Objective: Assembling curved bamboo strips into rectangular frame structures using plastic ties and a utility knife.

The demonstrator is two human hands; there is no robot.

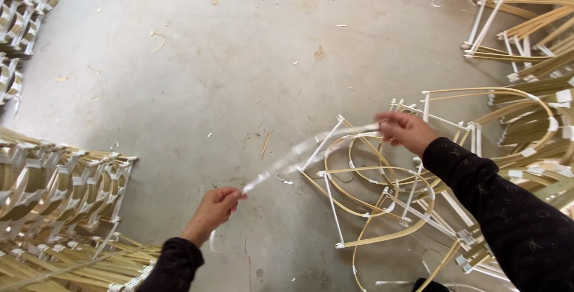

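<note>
A long white strip (299, 153), blurred by motion, stretches between my two hands above a concrete floor. My left hand (215, 207) pinches its lower end near the bottom centre. My right hand (404, 130) grips its upper end at the right. Under my right hand lies a tangle of curved bamboo frames (382, 208) joined with white tape at their corners.
Stacked bamboo frames (54, 196) with white bindings fill the lower left. More frames (526, 29) pile up at the upper right and right edge. Another stack (24, 11) sits at the top left. Bamboo shavings (158, 40) are scattered over the floor (227, 76).
</note>
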